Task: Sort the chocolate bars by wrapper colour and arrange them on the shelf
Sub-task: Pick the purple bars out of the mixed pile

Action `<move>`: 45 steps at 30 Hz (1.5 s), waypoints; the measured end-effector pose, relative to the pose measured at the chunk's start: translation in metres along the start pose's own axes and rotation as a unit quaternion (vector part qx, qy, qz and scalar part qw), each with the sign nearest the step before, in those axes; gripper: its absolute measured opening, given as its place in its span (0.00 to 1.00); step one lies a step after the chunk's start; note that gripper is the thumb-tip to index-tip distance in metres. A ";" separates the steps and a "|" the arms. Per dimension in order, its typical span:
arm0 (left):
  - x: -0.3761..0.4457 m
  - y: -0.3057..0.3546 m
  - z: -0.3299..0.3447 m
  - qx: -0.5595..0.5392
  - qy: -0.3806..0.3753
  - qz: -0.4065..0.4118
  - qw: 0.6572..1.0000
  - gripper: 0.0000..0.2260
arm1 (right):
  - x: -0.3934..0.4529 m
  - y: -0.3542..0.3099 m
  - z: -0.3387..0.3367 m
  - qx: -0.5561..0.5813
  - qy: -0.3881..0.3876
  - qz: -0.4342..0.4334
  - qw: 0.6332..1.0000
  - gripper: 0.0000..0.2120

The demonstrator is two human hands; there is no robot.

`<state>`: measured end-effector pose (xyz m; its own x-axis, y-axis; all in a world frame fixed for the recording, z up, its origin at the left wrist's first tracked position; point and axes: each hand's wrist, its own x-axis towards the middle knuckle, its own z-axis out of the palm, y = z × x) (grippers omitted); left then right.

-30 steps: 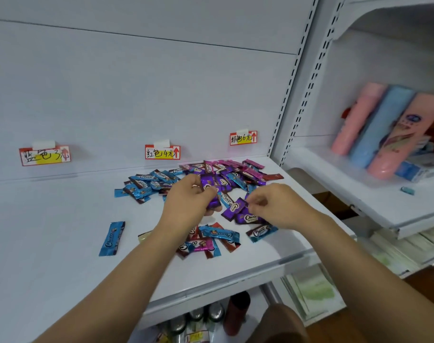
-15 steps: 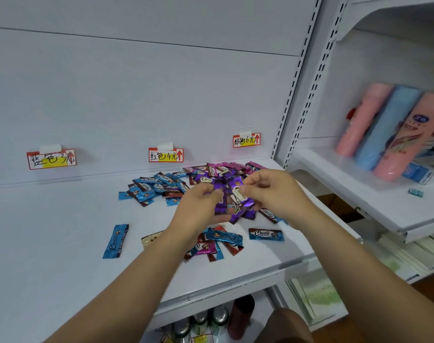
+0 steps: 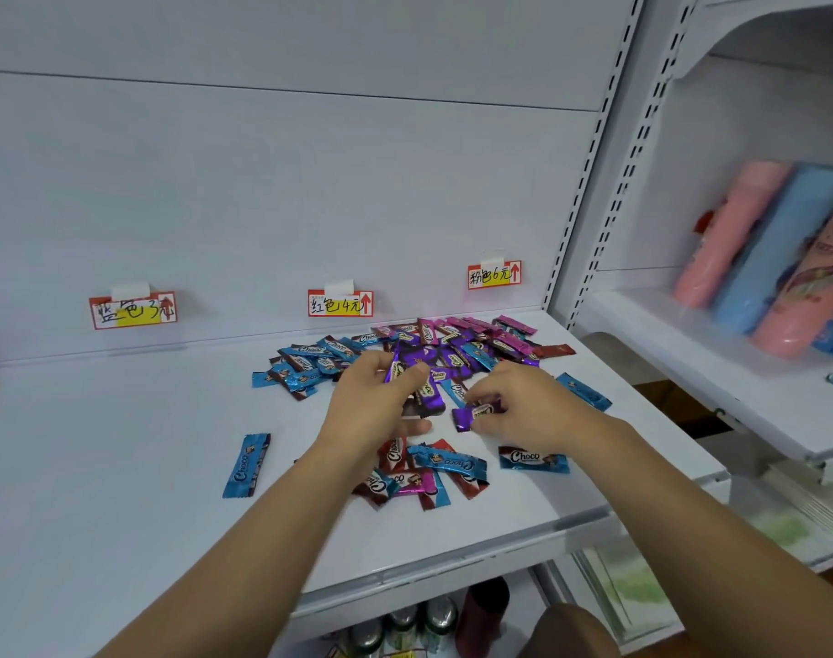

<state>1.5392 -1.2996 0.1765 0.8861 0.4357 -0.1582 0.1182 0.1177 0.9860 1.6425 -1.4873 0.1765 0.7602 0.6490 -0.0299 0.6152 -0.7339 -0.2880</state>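
Hands work mid-shelf (image 3: 120, 467): left hand (image 3: 376, 406) bunches collected purple bars (image 3: 426, 389); right hand (image 3: 523, 410) pinches another purple bar (image 3: 469, 415), gathering one colour.

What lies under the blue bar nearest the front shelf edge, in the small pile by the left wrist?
The blue bar lies across a red-brown bar and a pink one, both partly showing. Whether more bars sit beneath, or under the left hand, is hidden.

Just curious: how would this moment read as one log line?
left hand: holds purple bars | right hand: pinches purple bar | mixed pile: unsorted on shelf
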 end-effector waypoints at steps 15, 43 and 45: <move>0.005 -0.006 0.009 -0.075 -0.030 -0.033 0.996 0.13 | 0.007 -0.054 0.002 0.357 0.144 0.087 0.919 0.02; -0.009 -0.003 -0.123 -0.081 0.137 -0.014 0.987 0.09 | 0.066 -0.150 0.022 0.132 0.140 -0.101 0.976 0.09; -0.025 -0.001 -0.151 -0.099 0.155 -0.011 0.983 0.08 | 0.068 -0.181 0.030 0.155 0.141 -0.113 0.971 0.13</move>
<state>1.4497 -1.1760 0.1712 0.7012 0.6787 -0.2183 0.0186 0.2887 0.9572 1.5764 -1.3049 0.1975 0.6664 0.6743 0.3183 0.7143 -0.4549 -0.5318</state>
